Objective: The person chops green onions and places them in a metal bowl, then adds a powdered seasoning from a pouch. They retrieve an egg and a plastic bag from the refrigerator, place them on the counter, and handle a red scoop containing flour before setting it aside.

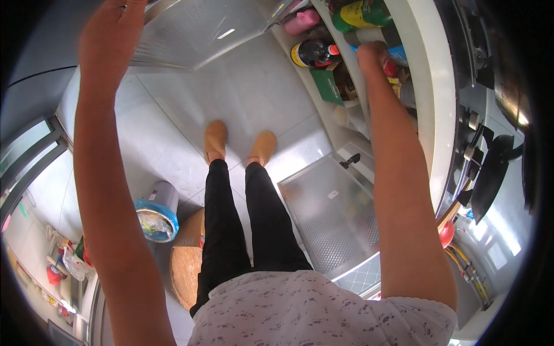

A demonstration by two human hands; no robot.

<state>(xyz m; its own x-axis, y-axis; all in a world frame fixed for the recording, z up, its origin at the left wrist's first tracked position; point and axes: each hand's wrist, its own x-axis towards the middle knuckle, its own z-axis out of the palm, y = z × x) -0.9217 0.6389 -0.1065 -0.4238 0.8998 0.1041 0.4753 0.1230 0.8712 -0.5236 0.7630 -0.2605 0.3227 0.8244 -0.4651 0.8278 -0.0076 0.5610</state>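
Note:
My right hand (373, 58) reaches into the upper shelf of an open cabinet at the upper right, beside a blue package (397, 53) and something red; its fingers are mostly hidden. A green bottle with a yellow label (361, 15) lies just beyond it. On the lower level are a pink container (302, 21), a dark bottle with a red cap (314, 52) and a green box (326, 85). My left hand (119, 26) is raised at the top left, near the edge of an open textured cabinet door (203, 30); its fingers are cut off by the picture's rim.
A second open door (331, 212) stands to the right of my legs. A bin with a blue liner (162, 207) and a round wooden block (187, 272) are at the left. Above the cabinet, a stove counter holds a wok (513, 82) and a black pan or lid (493, 173).

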